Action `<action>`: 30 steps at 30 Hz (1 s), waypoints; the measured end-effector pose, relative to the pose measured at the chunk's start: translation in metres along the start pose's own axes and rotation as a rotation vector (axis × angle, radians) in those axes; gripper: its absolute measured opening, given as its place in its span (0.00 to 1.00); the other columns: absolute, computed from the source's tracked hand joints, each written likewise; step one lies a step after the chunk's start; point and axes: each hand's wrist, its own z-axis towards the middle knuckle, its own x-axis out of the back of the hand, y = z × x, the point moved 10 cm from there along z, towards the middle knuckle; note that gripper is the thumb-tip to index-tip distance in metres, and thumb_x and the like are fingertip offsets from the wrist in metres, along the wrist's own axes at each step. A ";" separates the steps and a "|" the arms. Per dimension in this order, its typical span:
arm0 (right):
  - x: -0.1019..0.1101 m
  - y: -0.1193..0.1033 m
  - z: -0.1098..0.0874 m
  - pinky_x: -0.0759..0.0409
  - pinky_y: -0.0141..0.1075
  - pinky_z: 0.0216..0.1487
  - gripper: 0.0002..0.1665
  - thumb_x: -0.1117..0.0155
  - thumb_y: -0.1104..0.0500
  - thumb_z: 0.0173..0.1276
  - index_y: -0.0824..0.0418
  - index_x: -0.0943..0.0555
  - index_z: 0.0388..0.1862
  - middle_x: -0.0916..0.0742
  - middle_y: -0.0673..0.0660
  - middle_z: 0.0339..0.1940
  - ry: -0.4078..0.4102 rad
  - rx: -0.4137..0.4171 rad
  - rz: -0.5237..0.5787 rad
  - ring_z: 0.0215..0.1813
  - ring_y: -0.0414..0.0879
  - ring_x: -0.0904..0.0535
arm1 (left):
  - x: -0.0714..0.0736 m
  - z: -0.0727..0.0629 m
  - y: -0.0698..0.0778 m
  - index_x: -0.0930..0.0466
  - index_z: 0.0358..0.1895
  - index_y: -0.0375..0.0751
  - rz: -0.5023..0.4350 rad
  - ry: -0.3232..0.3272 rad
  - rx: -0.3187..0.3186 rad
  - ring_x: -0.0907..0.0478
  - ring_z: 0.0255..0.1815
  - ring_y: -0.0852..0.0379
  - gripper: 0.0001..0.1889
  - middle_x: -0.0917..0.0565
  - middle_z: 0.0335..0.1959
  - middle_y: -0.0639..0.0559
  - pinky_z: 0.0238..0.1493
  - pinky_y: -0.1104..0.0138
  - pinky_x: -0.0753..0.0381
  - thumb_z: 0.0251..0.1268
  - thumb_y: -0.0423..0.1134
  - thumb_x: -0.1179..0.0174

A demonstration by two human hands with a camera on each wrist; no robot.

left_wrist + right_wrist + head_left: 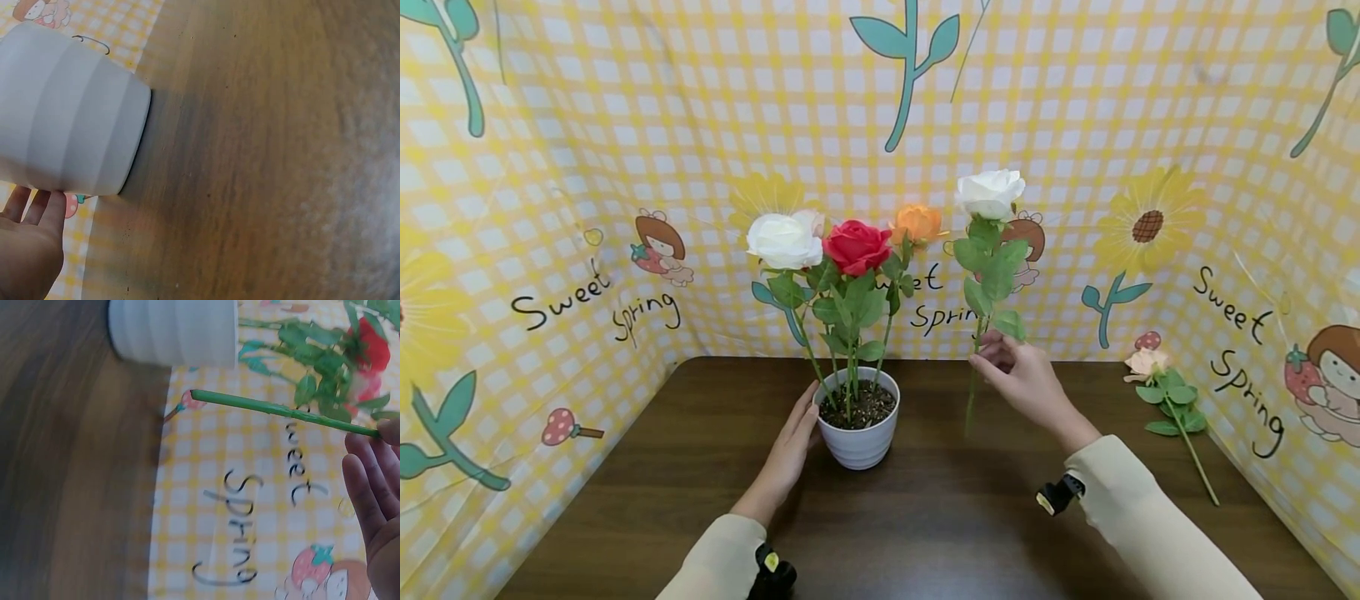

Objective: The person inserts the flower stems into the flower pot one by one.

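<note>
A white ribbed flowerpot point(859, 446) filled with dark soil point(863, 407) stands on the table. Rising from it are a white rose point(784, 242), a red rose point(857, 247) and an orange flower point(917, 223), with a pale bloom partly hidden behind the white one. My left hand point(787, 446) rests its straight fingers against the pot's left side; the left wrist view shows the fingertips point(56, 203) at its wall. To the pot's right, my right hand point(1026, 379) pinches the green stem of another white rose point(991, 196), held upright. Its bare stem end point(219, 398) points down above the table.
A pale peach rose point(1148, 364) with leaves lies on the right side of the dark wooden table point(947, 508). Yellow checked cloth point(820, 108) with printed flowers and lettering walls in the back and both sides.
</note>
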 end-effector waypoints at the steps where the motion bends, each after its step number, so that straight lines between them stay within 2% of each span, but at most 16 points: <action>1: -0.002 -0.003 0.002 0.20 0.33 0.27 0.14 0.31 0.59 0.70 0.65 0.20 0.49 0.14 0.51 0.31 0.005 0.003 0.003 0.29 0.42 0.17 | 0.000 0.000 0.000 0.54 0.82 0.51 -0.001 0.000 0.002 0.57 0.79 0.43 0.29 0.54 0.82 0.45 0.71 0.40 0.46 0.85 0.52 0.66; 5: -0.011 -0.019 0.012 0.20 0.33 0.28 0.14 0.31 0.60 0.70 0.66 0.20 0.49 0.13 0.52 0.32 0.029 0.046 0.055 0.29 0.41 0.16 | 0.000 -0.001 -0.001 0.54 0.82 0.50 -0.004 0.003 0.002 0.56 0.79 0.43 0.29 0.54 0.82 0.45 0.71 0.40 0.46 0.85 0.51 0.65; 12: -0.027 -0.048 0.028 0.18 0.33 0.31 0.15 0.32 0.62 0.70 0.70 0.21 0.51 0.12 0.57 0.34 0.042 0.101 0.218 0.31 0.47 0.15 | 0.000 0.001 -0.002 0.54 0.82 0.51 0.007 -0.006 -0.011 0.56 0.79 0.43 0.29 0.54 0.81 0.44 0.71 0.40 0.45 0.85 0.51 0.65; 18: -0.042 -0.066 0.037 0.19 0.34 0.31 0.14 0.32 0.63 0.70 0.67 0.20 0.51 0.12 0.57 0.37 0.032 0.134 0.237 0.35 0.50 0.14 | 0.001 0.002 -0.002 0.54 0.82 0.52 0.009 -0.005 -0.008 0.55 0.79 0.43 0.29 0.54 0.81 0.45 0.71 0.40 0.45 0.85 0.52 0.65; 26: -0.068 -0.072 0.040 0.15 0.39 0.33 0.12 0.37 0.72 0.70 0.78 0.23 0.50 0.14 0.68 0.38 0.022 0.140 0.308 0.37 0.63 0.14 | 0.001 0.001 0.000 0.53 0.82 0.52 0.008 -0.004 -0.007 0.56 0.79 0.43 0.29 0.54 0.82 0.45 0.71 0.40 0.45 0.85 0.51 0.65; 30: -0.082 -0.071 0.040 0.15 0.39 0.34 0.10 0.37 0.71 0.71 0.74 0.22 0.48 0.14 0.65 0.39 0.009 0.159 0.313 0.39 0.57 0.13 | 0.001 0.001 -0.001 0.53 0.82 0.51 0.009 -0.002 -0.006 0.56 0.79 0.42 0.29 0.54 0.81 0.44 0.71 0.40 0.45 0.85 0.51 0.65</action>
